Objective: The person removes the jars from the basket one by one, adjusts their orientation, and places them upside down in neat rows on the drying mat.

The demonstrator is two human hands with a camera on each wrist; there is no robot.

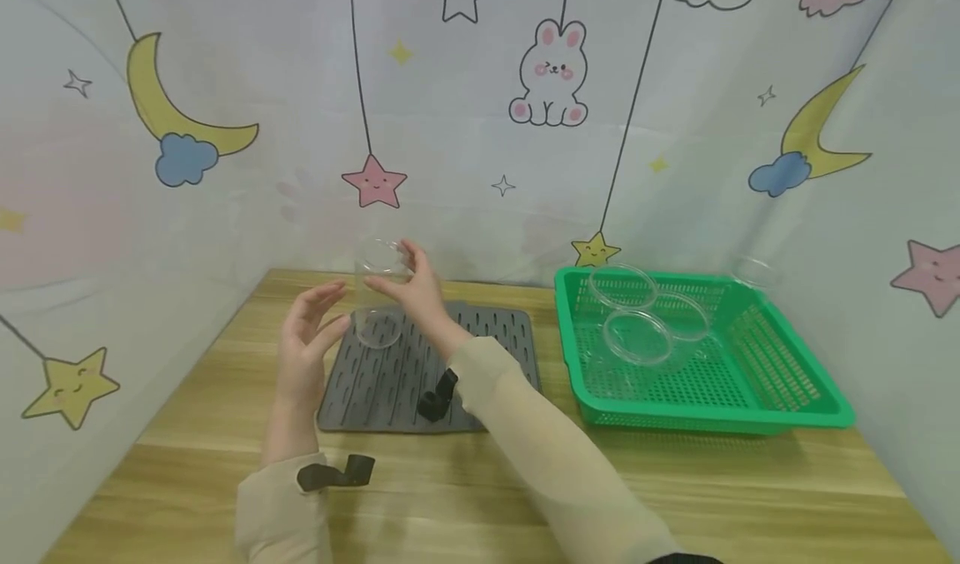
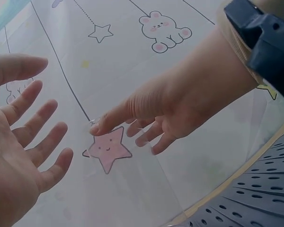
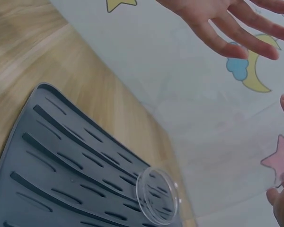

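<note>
While the right hand (image 1: 422, 296) pinches the clear container (image 1: 369, 307) near its upper rim, its long axis stands upright, the base below that grip, over the grey mat (image 1: 360, 393); contact there cannot be confirmed. The left hand (image 1: 303, 335), fingers apart and empty, is just left of the grip.

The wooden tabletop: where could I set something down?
The tabletop is bare in front of the green basket and left of the grey ribbed mat; so is the mat's back right corner. Crowded: the mat's back left, where the right hand grips a clear cylinder beside the left hand, and the basket's left, with clear containers.
</note>
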